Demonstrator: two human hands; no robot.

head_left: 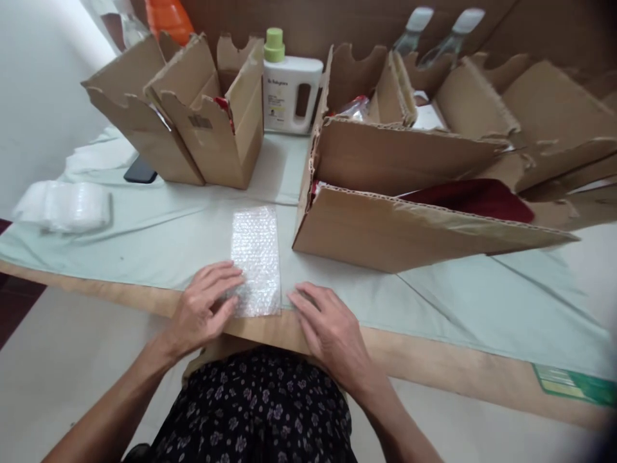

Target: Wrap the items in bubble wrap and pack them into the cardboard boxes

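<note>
A strip of bubble wrap (256,257) lies flat on the pale green cloth (159,238) at the table's near edge. My left hand (205,308) rests with fingers spread, its fingertips pressing the strip's lower left corner. My right hand (330,328) lies flat and open on the cloth just right of the strip, its fingertips close to the strip's lower right corner. Neither hand holds anything.
A large open cardboard box (409,218) with a red item inside sits right of the strip. Smaller open boxes (193,122) stand at the back left. A white bottle with a green cap (289,83) stands behind them. A roll of white wrap (67,206) and a dark phone (139,172) lie left.
</note>
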